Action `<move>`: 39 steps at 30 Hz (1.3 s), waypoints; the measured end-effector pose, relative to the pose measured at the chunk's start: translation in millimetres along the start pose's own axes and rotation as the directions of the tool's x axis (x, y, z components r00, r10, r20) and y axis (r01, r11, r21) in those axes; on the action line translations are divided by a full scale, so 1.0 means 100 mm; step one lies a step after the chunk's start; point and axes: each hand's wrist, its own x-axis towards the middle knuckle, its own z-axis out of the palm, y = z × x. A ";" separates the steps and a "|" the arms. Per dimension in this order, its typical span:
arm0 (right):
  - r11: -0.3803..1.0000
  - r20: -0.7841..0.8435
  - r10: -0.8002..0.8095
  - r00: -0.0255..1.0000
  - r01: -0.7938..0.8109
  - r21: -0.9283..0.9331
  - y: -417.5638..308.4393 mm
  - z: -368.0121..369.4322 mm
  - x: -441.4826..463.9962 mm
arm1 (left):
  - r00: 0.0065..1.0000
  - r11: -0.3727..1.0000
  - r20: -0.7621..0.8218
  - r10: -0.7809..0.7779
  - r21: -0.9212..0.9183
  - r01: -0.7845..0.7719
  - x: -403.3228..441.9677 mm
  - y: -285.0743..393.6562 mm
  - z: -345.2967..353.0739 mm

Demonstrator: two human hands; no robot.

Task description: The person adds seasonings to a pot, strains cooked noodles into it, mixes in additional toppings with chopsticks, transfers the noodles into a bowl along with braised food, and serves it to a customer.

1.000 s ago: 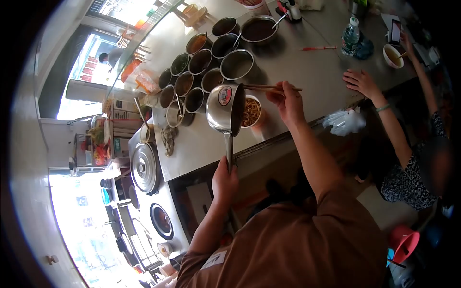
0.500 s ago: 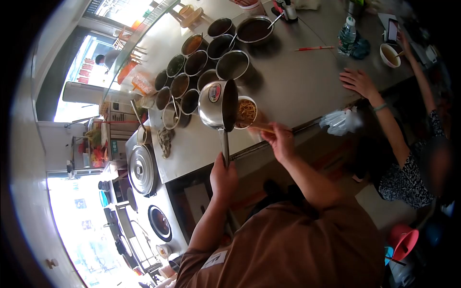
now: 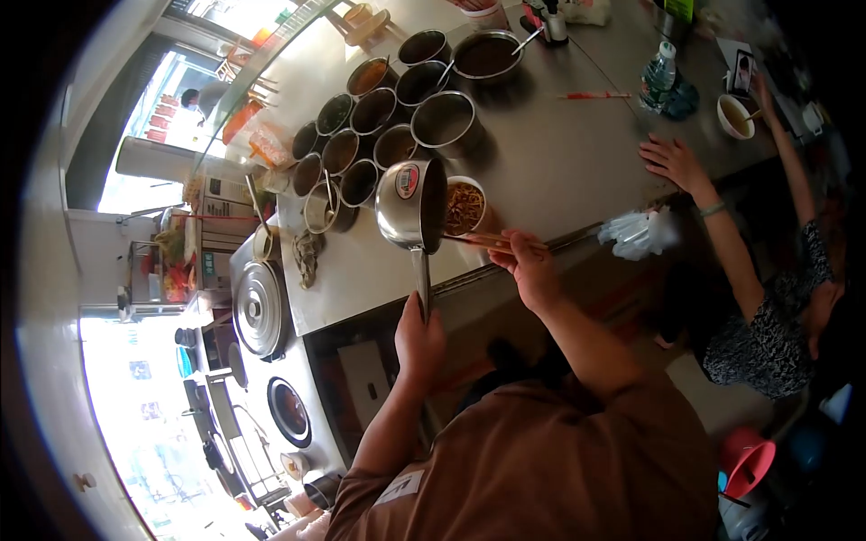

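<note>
The left grip (image 3: 419, 347) was clamped round the handle of a saucepan (image 3: 394, 207), tipped with its mouth facing right. The right grip (image 3: 528, 272) pinched chopsticks (image 3: 494, 241), tips leftward at that mouth, likely to work inside it. Beyond both grips, a cup (image 3: 488, 222) of what looked like noodles (image 3: 464, 207) stood on the worktop (image 3: 564, 162) just beside the pan, presumably for easy reach. Farther out, metal pots (image 3: 468, 142) clustered, some holding spoons (image 3: 446, 74), seemingly kept handy.

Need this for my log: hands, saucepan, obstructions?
Left hand gripping saucepan. Right hand holding chopsticks. Saucepan tilted, mouth toward noodle cup. No obstruction evident.
</note>
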 end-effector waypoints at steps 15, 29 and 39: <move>0.961 0.201 -0.168 0.965 0.206 -0.182 -0.06 1.24 -0.47 | 0.861 0.110 0.439 -0.258 -0.872 0.477 -0.41 -1.25 -0.90; 0.701 0.837 0.363 0.410 0.471 -0.535 3.01 3.58 -1.77 | 0.825 -0.104 0.260 -0.502 -0.965 0.241 -2.21 -3.57 -2.15; 0.665 0.670 0.701 0.245 0.117 -0.738 5.83 4.38 -1.91 | 0.393 -0.248 0.183 -0.901 -0.961 -0.123 -3.12 -4.03 -2.02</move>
